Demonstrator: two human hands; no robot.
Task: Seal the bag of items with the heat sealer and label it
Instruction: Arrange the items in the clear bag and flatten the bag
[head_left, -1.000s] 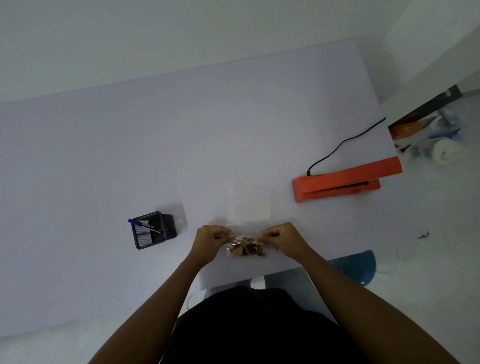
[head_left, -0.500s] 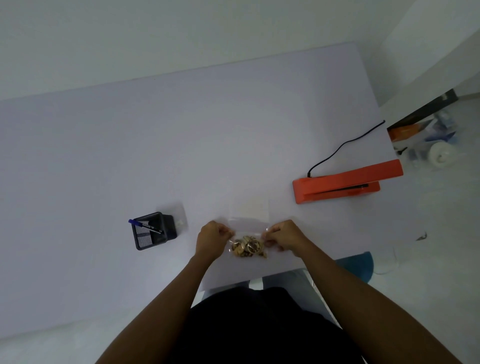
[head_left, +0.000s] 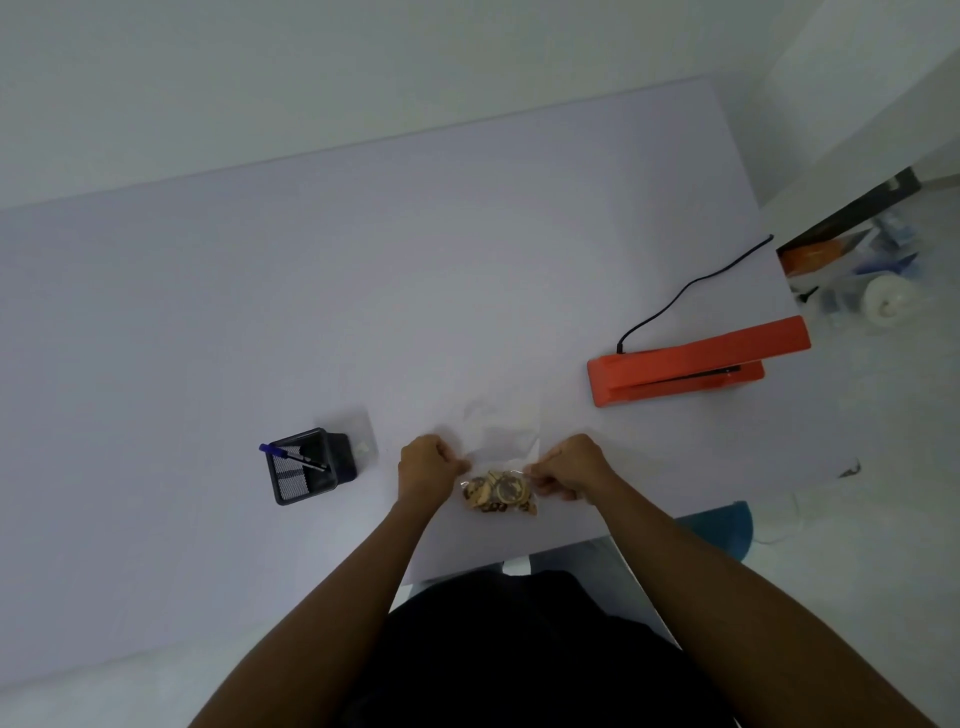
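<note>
A clear plastic bag (head_left: 501, 447) holds several small brown pieces bunched at its near end. It lies near the front edge of the white table (head_left: 363, 291). My left hand (head_left: 427, 466) pinches the bag's left side and my right hand (head_left: 569, 464) pinches its right side, with the bag stretched between them. The bag's empty upper part spreads flat away from me. The orange heat sealer (head_left: 696, 364) sits to the right, apart from my hands, its black cord (head_left: 691, 288) running to the table's far right edge.
A black mesh pen holder (head_left: 306, 465) with a blue pen (head_left: 291, 457) stands left of my left hand, with a small clear item (head_left: 361, 439) beside it. Past the table's right edge, clutter (head_left: 857, 280) lies on the floor. A blue stool (head_left: 722, 525) shows below the table.
The bag's empty upper part has spread out and lifted farther from me. Both hands have stayed at the bag's sides, drawn slightly apart.
</note>
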